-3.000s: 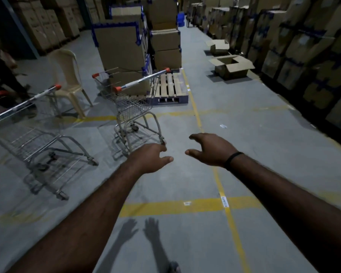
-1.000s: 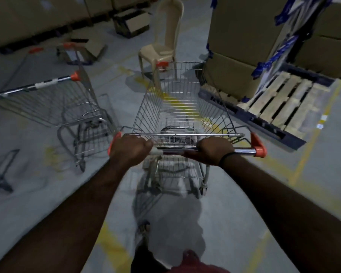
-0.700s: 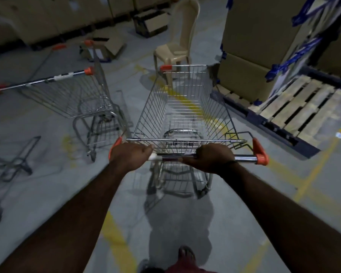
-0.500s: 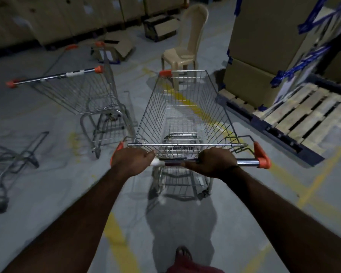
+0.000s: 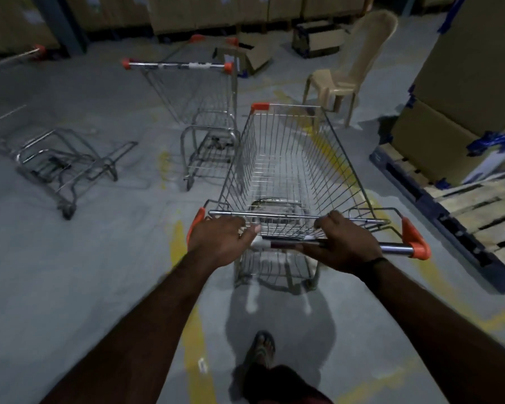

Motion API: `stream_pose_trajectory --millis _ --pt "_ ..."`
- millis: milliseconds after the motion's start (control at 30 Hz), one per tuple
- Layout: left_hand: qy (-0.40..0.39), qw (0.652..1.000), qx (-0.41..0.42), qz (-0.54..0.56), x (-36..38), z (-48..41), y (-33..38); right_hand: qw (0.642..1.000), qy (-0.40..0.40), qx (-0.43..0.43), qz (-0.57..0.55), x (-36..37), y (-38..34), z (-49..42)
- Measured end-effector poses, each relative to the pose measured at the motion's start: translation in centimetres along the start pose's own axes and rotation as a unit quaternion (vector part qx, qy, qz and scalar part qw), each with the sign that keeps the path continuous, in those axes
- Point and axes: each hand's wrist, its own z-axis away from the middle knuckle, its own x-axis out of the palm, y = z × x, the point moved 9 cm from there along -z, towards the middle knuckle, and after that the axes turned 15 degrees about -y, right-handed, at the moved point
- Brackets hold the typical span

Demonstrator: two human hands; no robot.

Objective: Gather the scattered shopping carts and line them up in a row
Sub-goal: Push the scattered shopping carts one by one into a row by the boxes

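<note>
Wire-mesh cart (image 5: 286,170), orange-capped chrome handle (image 5: 397,248); both hands (image 5: 343,247) gripping.

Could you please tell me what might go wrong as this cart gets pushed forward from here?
1. With the left hand and right hand gripping the pushed cart, its front-left corner sits close beside the second cart; they might clip or tangle.
2. The plastic chair stands just past the front-right corner; going straight would likely bump it.
3. The pallet lies low on the right; a swing that way could catch a wheel.
</note>
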Motion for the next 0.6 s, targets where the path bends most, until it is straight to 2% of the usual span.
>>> stream_pose_trajectory --millis 133,233,400,600 --pt "0.019 0.999 -0.042 0.015 2.2 4.6 -0.9 1.000 -0.005 -0.018 -0.015 0.8 -1.4 1.7" --pt "0.035 0.996 -0.074 0.030 2.9 7.8 -1.4 0.998 -0.052 -0.042 -0.016 1.3 -3.0 2.4" --pt "-0.058 0.988 -0.125 0.076 4.7 10.8 -3.0 0.985 -0.159 -0.062 0.013 2.4 -5.4 2.2" --pt "-0.075 0.970 -0.198 0.120 6.4 14.1 -5.5 0.965 -0.232 -0.120 0.035 3.0 -9.0 1.7"
